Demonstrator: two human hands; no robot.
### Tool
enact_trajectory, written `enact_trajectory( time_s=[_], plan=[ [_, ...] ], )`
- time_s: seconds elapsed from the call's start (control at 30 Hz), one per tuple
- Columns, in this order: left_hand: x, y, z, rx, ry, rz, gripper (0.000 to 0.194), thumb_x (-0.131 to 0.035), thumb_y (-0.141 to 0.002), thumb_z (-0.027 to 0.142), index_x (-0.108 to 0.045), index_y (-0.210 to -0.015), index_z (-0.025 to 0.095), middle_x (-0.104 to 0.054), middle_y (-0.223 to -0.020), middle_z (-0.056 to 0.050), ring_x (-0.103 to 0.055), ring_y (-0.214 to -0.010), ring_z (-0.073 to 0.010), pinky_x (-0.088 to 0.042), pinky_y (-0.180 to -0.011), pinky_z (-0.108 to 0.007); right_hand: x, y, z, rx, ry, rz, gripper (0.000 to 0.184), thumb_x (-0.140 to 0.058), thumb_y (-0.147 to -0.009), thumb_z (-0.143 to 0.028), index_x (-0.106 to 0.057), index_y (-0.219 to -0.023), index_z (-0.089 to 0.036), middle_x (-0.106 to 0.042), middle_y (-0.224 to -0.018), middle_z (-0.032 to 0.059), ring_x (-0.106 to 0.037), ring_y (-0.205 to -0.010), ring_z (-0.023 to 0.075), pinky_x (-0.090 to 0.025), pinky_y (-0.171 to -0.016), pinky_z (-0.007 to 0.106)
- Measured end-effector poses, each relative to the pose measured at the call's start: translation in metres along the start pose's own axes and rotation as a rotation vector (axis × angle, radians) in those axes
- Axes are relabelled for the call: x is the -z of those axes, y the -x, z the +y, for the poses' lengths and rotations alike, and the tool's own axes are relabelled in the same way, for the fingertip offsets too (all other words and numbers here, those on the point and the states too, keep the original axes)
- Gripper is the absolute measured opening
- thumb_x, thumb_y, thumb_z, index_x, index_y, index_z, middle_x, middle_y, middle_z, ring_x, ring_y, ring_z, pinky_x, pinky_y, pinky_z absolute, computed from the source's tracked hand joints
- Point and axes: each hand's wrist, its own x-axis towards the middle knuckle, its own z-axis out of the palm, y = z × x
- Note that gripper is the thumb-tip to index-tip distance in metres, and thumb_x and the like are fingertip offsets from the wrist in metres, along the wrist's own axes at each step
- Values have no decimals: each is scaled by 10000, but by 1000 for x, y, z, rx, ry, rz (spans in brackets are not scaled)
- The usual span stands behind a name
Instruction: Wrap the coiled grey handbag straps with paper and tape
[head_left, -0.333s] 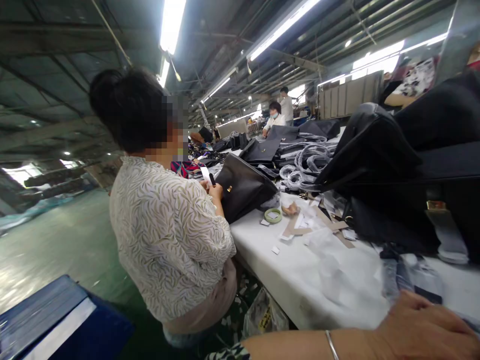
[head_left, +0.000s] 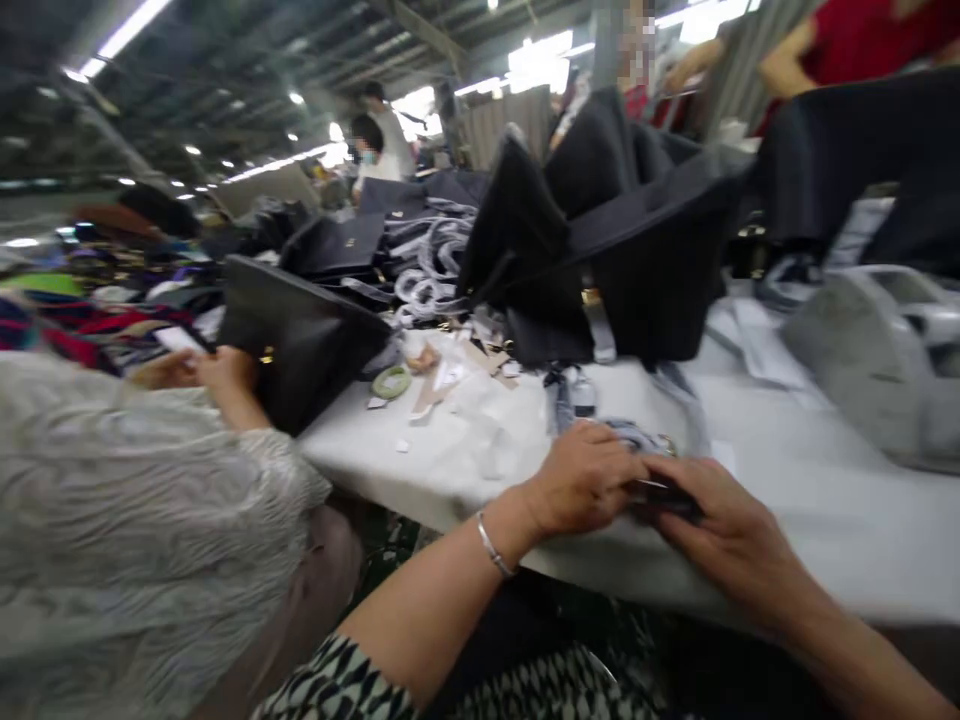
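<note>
Close together over the table's near edge, my left hand and my right hand are closed on a small dark, glossy piece. Fingers and blur hide most of it, so its kind is unclear. A silver bangle circles my left wrist. Just beyond my hands lies a plastic-wrapped strap with a bit of gold metal. Behind it a black bag stands upright, with a gold clasp and a wrapped tab on its front.
At left, a co-worker in a patterned blouse handles a black bag and a white slip. Green tape, paper scraps and coiled wrapped straps lie on the white table. A grey machine stands right.
My view has swung right and down. Both my hands now show together on the dark piece; before, only my left hand and forearm showed, at the lower right.
</note>
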Motion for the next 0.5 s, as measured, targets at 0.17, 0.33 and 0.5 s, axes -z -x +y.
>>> enact_trajectory(
  time_s=[0.17,0.33,0.5],
  plan=[
    [3,3,-3,-39,240,153,137,-523,-876,145,-651,-841,178,-680,-806,-22,-579,-825,-171,-405,-828,-349,0,-6,-4,-56,-87,-18,356,-563,-791,-129,-602,-1128,-238,-681,-1054,29,-585,-958,217,-481,-846,357],
    [9,3,3,49,359,172,145,-552,-915,228,-658,-835,172,-667,-779,-32,-568,-804,-168,-430,-797,-327,2,-7,-6,-53,-125,-35,315,-587,-778,-109,-611,-1064,-239,-676,-1026,26,-575,-947,212,-468,-851,357],
    [9,1,6,259,406,214,165,-558,-902,215,-613,-762,149,-557,-732,-22,-518,-754,-152,-416,-706,-272,-2,-3,-5,-46,-42,24,366,-650,-762,-145,-551,-1107,-218,-634,-982,56,-572,-915,229,-493,-800,366]
  ],
)
